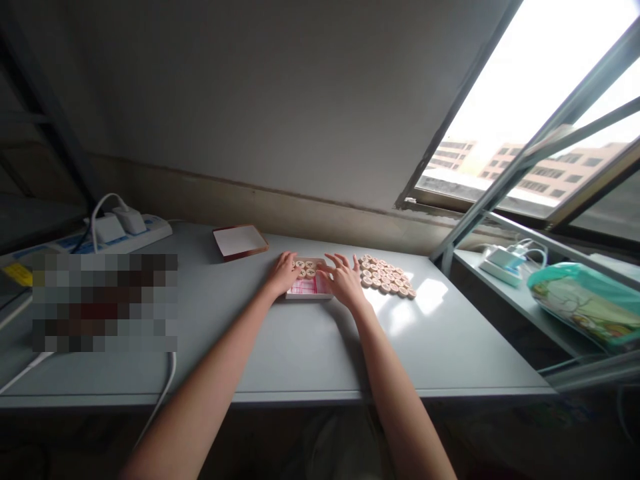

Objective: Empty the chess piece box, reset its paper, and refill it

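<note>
A small shallow box (309, 288) with a pink gridded inside lies on the grey table (300, 347). A few round wooden game discs (305, 268) sit at its far end. My left hand (283, 272) rests on the box's left edge, fingers curled by the discs. My right hand (344, 277) lies at the box's right edge with fingers spread, tips touching the discs. Several more wooden discs (386, 276) lie in a flat cluster just right of my right hand.
The box's brown lid (240, 241) lies upside down at the back. A white power strip (120, 230) with plugs sits far left, a cable (167, 380) trailing over the front edge. A window ledge at right holds a charger (503, 257) and a green bag (585, 303).
</note>
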`<action>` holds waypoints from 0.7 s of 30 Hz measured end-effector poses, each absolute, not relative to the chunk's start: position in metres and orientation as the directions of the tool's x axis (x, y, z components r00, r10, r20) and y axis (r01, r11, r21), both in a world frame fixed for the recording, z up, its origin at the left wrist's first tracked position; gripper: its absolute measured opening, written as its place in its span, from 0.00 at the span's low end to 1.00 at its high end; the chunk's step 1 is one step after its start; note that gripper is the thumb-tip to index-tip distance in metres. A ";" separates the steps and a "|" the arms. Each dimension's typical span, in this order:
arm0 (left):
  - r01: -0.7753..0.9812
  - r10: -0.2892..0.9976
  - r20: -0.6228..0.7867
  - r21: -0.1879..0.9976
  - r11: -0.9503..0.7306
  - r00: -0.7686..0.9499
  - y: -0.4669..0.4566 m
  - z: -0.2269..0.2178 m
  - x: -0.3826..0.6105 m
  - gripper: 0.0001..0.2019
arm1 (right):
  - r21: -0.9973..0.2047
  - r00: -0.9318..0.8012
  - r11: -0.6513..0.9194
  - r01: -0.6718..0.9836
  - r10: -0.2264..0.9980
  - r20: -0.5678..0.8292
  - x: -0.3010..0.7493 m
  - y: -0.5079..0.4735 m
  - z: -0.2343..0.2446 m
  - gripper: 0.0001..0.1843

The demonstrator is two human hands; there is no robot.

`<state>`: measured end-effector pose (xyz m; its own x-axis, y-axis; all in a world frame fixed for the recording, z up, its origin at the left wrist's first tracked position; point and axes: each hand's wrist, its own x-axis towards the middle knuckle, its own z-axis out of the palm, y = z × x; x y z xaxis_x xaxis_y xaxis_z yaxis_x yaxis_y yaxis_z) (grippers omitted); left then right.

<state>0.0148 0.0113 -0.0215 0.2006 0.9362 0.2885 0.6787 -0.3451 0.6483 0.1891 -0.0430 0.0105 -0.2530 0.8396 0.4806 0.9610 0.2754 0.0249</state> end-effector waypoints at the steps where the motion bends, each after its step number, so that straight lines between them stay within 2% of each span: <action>1: 0.677 0.938 0.287 0.652 -0.341 0.197 0.011 -0.021 0.015 0.21 | 0.021 -0.249 0.273 0.962 0.838 0.485 0.189 -0.043 0.011 0.17; 4: 0.666 0.945 0.280 0.674 -0.319 0.169 0.010 -0.018 0.014 0.21 | -0.015 -0.165 0.204 0.979 0.830 0.533 0.196 -0.039 0.011 0.19; 8: 0.651 0.941 0.312 0.688 -0.320 0.133 0.011 -0.016 0.014 0.19 | -0.120 0.133 -0.077 0.990 0.801 0.583 0.220 -0.030 0.003 0.24; 12: 0.662 0.943 0.303 0.681 -0.313 0.134 0.012 -0.016 0.013 0.18 | -0.158 0.329 -0.289 0.944 0.831 0.448 0.244 -0.020 -0.011 0.28; 15: 0.674 0.949 0.280 0.675 -0.301 0.144 0.011 -0.016 0.012 0.18 | -0.173 0.344 -0.298 0.939 0.846 0.408 0.250 -0.016 -0.016 0.24; 21: 0.686 0.946 0.295 0.661 -0.303 0.134 0.012 -0.015 0.012 0.17 | -0.145 0.239 -0.191 0.971 0.825 0.512 0.243 -0.021 -0.006 0.12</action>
<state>0.0117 0.0117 -0.0155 0.1336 0.9460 0.2954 0.6859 -0.3034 0.6614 0.2425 -0.0213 -0.0057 0.2393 0.8248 0.5123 0.9707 -0.1912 -0.1455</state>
